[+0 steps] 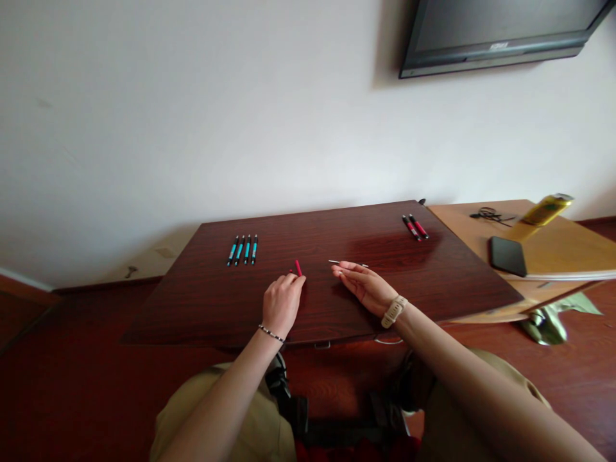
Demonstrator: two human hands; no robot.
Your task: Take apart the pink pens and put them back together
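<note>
My left hand is closed, palm down, over the front middle of the dark table. A pink pen barrel sticks out past its fingertips, and a smaller red bit shows beside the index finger. To the right, my right hand is turned partly sideways with its fingers stretched out and slightly cupped; I make out nothing in it. Just behind its fingers lies a thin pen refill, its middle hidden by the hand. Several blue-and-black pens lie in a row at the left. Two pink-and-black pens lie side by side at the back right.
The dark wooden table stands against a white wall. A lighter wooden table adjoins it on the right, bearing a black phone, a coiled cable and a yellow can. Above hangs a television.
</note>
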